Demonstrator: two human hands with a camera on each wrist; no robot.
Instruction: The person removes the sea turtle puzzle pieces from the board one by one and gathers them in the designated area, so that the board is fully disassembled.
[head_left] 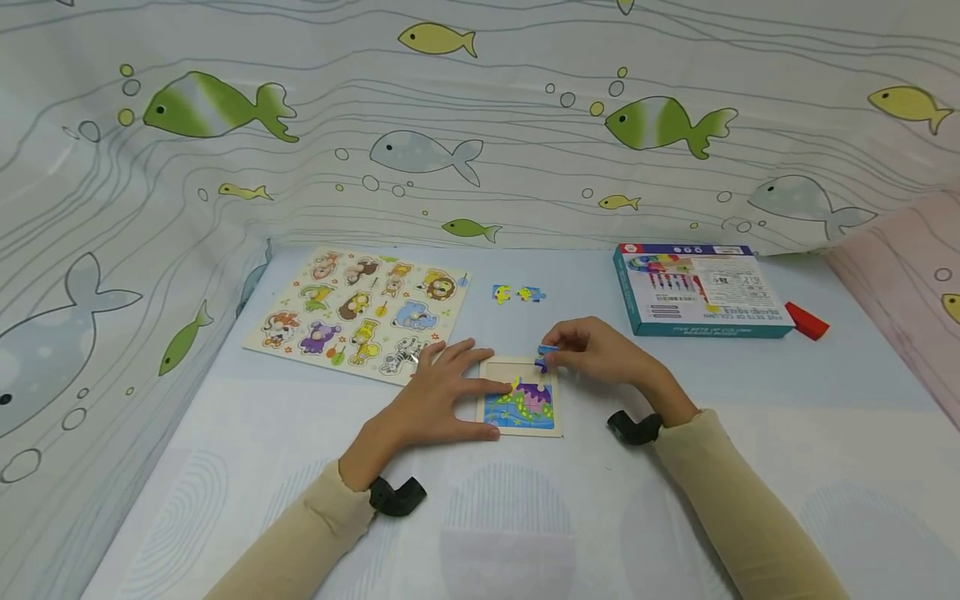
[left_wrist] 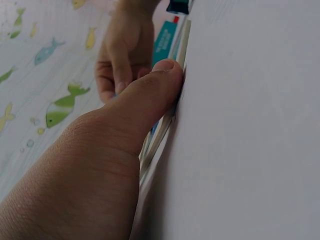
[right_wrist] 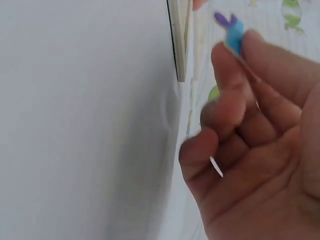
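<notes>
A small square jigsaw puzzle in a wooden frame (head_left: 522, 432) lies on the table, its lower part filled with a blue, purple and green picture, bare wood along the top. My left hand (head_left: 442, 400) spreads over its left side, index fingertip on the pieces and thumb at the lower left edge. In the left wrist view the left thumb (left_wrist: 150, 95) presses against the frame's side. My right hand (head_left: 600, 354) pinches a blue and purple puzzle piece (right_wrist: 234, 35) between thumb and index finger, above the frame's upper right corner.
Two loose puzzle pieces (head_left: 532, 294) lie beyond the frame. To the left, partly under my left hand's fingertips, is a larger animal puzzle board (head_left: 300, 327). A teal-edged box (head_left: 701, 292) sits at the back right, with a red object (head_left: 807, 322) beside it.
</notes>
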